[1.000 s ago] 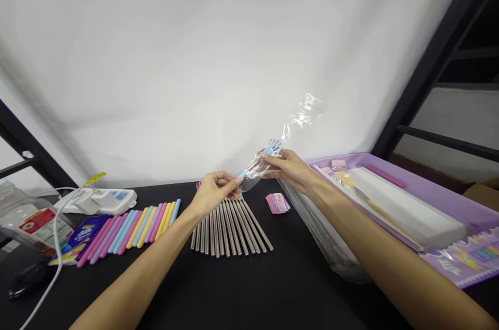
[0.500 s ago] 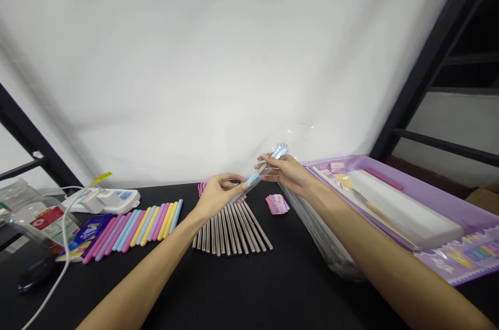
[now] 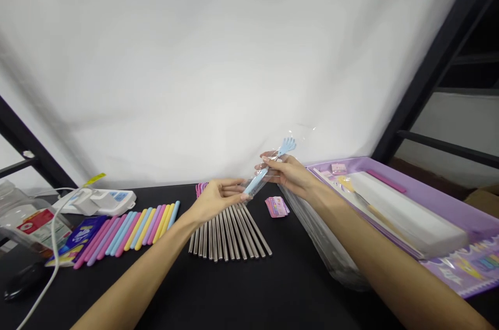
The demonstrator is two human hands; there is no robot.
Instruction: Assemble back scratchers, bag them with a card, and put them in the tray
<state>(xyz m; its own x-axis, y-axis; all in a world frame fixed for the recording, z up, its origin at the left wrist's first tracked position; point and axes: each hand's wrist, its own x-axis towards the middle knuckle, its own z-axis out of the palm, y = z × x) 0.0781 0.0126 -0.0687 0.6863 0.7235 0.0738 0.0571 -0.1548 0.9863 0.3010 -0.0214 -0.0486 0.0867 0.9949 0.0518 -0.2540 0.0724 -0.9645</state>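
A light-blue back scratcher (image 3: 257, 180) with a hand-shaped head lies slanted inside a clear plastic bag (image 3: 302, 135). My left hand (image 3: 216, 197) has the lower end of its handle and the bag between thumb and fingers. Further up, my right hand (image 3: 290, 174) is closed around the bag and the scratcher's neck, with the blue head sticking up past the fingers. Beneath my left hand, several metal rods (image 3: 230, 234) with pink hand-shaped ends (image 3: 200, 188) fan out on the black table. A small stack of pink cards (image 3: 277, 207) lies below my right hand.
Several pastel handles (image 3: 136, 228) lie in a row at left, beside a power strip (image 3: 117, 201), a clear jar (image 3: 35, 221), a blue packet (image 3: 83, 234) and a white cable (image 3: 54, 247). At right are stacked clear bags (image 3: 327, 247) and a purple box (image 3: 440, 205).
The back scratcher has moved slightly up and right, and more of its blue head shows beyond my right hand. My left fingers have straightened along the lower end. The view has shifted a little.
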